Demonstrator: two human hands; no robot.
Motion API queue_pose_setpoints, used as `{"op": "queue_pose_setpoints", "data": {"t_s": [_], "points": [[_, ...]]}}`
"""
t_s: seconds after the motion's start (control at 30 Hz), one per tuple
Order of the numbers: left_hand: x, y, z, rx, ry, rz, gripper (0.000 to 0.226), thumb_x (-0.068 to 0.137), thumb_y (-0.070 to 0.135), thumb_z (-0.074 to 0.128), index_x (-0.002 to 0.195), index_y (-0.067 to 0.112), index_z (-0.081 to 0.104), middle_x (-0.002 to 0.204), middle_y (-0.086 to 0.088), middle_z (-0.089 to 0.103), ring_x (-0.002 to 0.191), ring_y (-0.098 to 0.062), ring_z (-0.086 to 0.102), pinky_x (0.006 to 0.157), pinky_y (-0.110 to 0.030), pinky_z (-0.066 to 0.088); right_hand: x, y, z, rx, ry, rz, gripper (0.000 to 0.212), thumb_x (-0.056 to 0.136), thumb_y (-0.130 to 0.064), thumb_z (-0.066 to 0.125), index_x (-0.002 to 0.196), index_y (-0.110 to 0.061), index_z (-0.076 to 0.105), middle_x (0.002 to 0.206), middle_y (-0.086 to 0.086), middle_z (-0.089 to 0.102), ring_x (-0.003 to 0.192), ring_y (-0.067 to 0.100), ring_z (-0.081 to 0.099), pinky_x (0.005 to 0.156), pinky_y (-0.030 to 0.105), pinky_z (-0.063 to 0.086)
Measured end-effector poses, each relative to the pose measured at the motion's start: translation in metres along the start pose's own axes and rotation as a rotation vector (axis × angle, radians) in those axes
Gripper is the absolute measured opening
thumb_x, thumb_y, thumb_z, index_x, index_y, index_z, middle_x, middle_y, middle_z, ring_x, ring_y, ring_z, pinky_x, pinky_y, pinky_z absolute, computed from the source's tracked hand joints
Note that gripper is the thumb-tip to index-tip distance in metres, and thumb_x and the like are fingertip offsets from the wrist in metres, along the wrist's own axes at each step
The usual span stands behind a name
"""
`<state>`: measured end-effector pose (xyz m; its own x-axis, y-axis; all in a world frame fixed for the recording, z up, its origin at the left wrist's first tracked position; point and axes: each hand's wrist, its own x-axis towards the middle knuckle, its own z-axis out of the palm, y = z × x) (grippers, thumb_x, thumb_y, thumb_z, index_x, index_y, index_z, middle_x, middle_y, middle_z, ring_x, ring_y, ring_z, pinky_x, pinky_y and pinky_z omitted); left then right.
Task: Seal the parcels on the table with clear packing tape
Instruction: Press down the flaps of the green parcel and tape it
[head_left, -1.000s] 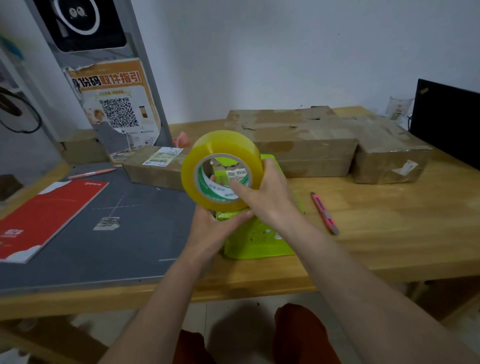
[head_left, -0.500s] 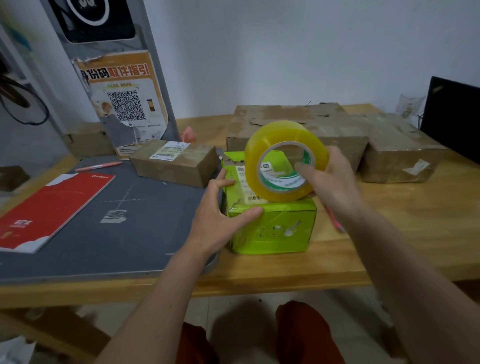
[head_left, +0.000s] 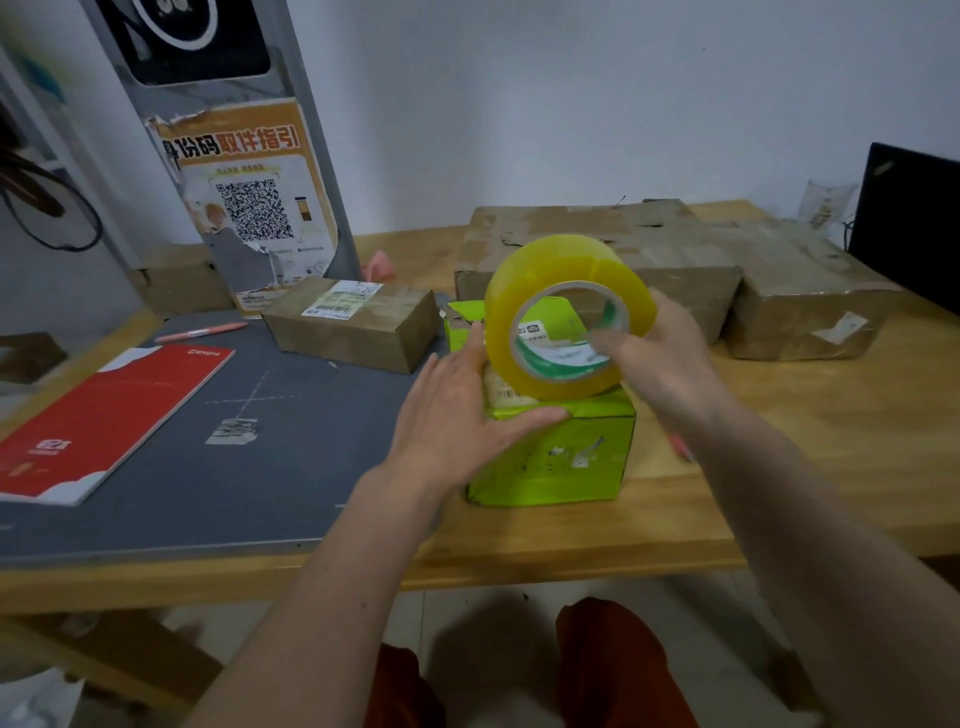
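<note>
On the wooden bench (head_left: 779, 493), the largest things are the brown cardboard parcels: a long flat one (head_left: 597, 249) at the back, a bulkier one (head_left: 810, 306) to its right and a small labelled one (head_left: 353, 322) on the grey mat (head_left: 234, 467). We judge them stiff enough to press on, though their wrinkled, worn faces may take tape unevenly; each is best steadied with a flat palm on top.

Nearer to us sits the green parcel (head_left: 561, 457), straddling the mat's edge and the bare wood. It looks light and glossy, so we expect it to slide unless held. Our left hand (head_left: 457, 421) lies open against its near left corner, fingers (head_left: 524, 418) spread flat along the top edge, pressing rather than gripping.

Smaller again is the yellowish roll of clear tape (head_left: 566, 317), upright on its rim and touching the green parcel's top. Our right hand (head_left: 660, 358) grips it, one finger hooked into the core and the rest around the outer wall. The roll is rigid and fairly hefty, with a smooth, slippery skin; the cardboard core is the sure hold. We cannot see the loose tape end.
</note>
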<state>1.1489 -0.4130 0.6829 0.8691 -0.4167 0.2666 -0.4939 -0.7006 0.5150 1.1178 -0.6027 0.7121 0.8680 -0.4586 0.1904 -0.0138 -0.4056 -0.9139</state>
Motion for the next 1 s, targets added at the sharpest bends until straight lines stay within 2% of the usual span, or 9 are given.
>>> {"op": "queue_pose_setpoints", "data": {"t_s": [0.1, 0.17, 0.3, 0.4, 0.47, 0.53, 0.6, 0.73, 1.0], "points": [[0.001, 0.003, -0.001, -0.016, -0.049, -0.032, 0.124, 0.057, 0.087, 0.049, 0.158, 0.024, 0.015, 0.153, 0.011, 0.04, 0.14, -0.013, 0.035, 0.116, -0.044, 0.032, 0.007, 0.005, -0.021, 0.112, -0.014, 0.028, 0.031, 0.076, -0.009, 0.068, 0.107, -0.012, 0.064, 0.102, 0.012, 0.07, 0.096, 0.031, 0.066, 0.088, 0.05, 0.053], [0.0, 0.006, -0.001, -0.012, -0.055, -0.021, 0.124, 0.062, 0.083, 0.053, 0.159, 0.023, 0.005, 0.154, 0.013, 0.039, 0.142, -0.011, 0.03, 0.118, -0.043, 0.029, 0.003, 0.011, -0.025, 0.254, 0.003, 0.086, 0.03, 0.082, -0.005, 0.067, 0.112, -0.012, 0.065, 0.103, 0.012, 0.07, 0.096, 0.028, 0.068, 0.086, 0.048, 0.056], [0.005, 0.009, -0.001, 0.144, -0.072, -0.033, 0.123, 0.062, 0.09, 0.047, 0.158, 0.02, 0.017, 0.154, 0.005, 0.039, 0.144, -0.017, 0.028, 0.123, -0.042, 0.018, -0.009, 0.022, -0.008, 0.499, 0.028, 0.162, 0.04, 0.078, -0.017, 0.078, 0.115, -0.012, 0.064, 0.106, 0.009, 0.072, 0.095, 0.025, 0.071, 0.084, 0.046, 0.058], [0.016, 0.02, 0.008, 0.365, -0.021, 0.017, 0.132, 0.052, 0.104, 0.028, 0.153, 0.02, 0.03, 0.148, -0.003, 0.046, 0.141, -0.024, 0.034, 0.122, -0.042, 0.017, -0.013, 0.025, 0.001, 0.46, -0.016, 0.141, 0.02, 0.08, -0.011, 0.077, 0.097, -0.019, 0.07, 0.097, 0.003, 0.075, 0.091, 0.019, 0.072, 0.082, 0.04, 0.058], [0.019, 0.025, 0.015, 0.29, -0.025, 0.007, 0.13, 0.054, 0.101, 0.035, 0.155, 0.019, 0.026, 0.148, -0.003, 0.045, 0.138, -0.024, 0.036, 0.118, -0.04, 0.027, -0.012, 0.025, 0.001, 0.402, 0.003, 0.123, 0.014, 0.083, -0.009, 0.073, 0.089, -0.022, 0.07, 0.097, 0.004, 0.075, 0.09, 0.018, 0.071, 0.083, 0.041, 0.058], [0.018, 0.025, 0.015, 0.231, -0.072, -0.009, 0.134, 0.054, 0.099, 0.038, 0.158, 0.02, 0.012, 0.155, -0.003, 0.037, 0.142, -0.024, 0.033, 0.117, -0.04, 0.029, -0.009, 0.023, -0.004, 0.361, 0.02, 0.104, 0.01, 0.081, -0.014, 0.071, 0.088, -0.021, 0.071, 0.097, 0.006, 0.074, 0.092, 0.023, 0.07, 0.085, 0.049, 0.057], [0.018, 0.025, 0.011, 0.228, -0.115, -0.033, 0.132, 0.058, 0.096, 0.042, 0.159, 0.022, 0.0, 0.161, -0.003, 0.029, 0.146, -0.024, 0.028, 0.12, -0.039, 0.025, -0.005, 0.02, -0.015, 0.328, 0.035, 0.099, 0.017, 0.079, -0.016, 0.069, 0.095, -0.019, 0.071, 0.098, 0.008, 0.073, 0.09, 0.024, 0.07, 0.078, 0.048, 0.059], [0.016, 0.029, 0.008, 0.223, -0.15, -0.064, 0.133, 0.063, 0.091, 0.049, 0.159, 0.02, -0.01, 0.164, -0.001, 0.02, 0.149, -0.022, 0.023, 0.119, -0.039, 0.022, 0.001, 0.019, -0.037, 0.572, -0.029, 0.234, 0.028, 0.092, 0.003, 0.056, 0.118, -0.006, 0.059, 0.103, 0.016, 0.068, 0.087, 0.031, 0.069, 0.052, 0.042, 0.059], [0.017, 0.03, 0.008, 0.247, -0.183, -0.076, 0.135, 0.057, 0.094, 0.042, 0.159, 0.022, -0.008, 0.164, -0.002, 0.02, 0.15, -0.022, 0.021, 0.12, -0.039, 0.019, 0.003, 0.055, -0.053, 0.65, 0.091, 0.339, 0.038, 0.089, 0.003, 0.058, 0.126, -0.006, 0.055, 0.119, 0.022, 0.062, 0.095, 0.038, 0.066, 0.059, 0.049, 0.058]]}}
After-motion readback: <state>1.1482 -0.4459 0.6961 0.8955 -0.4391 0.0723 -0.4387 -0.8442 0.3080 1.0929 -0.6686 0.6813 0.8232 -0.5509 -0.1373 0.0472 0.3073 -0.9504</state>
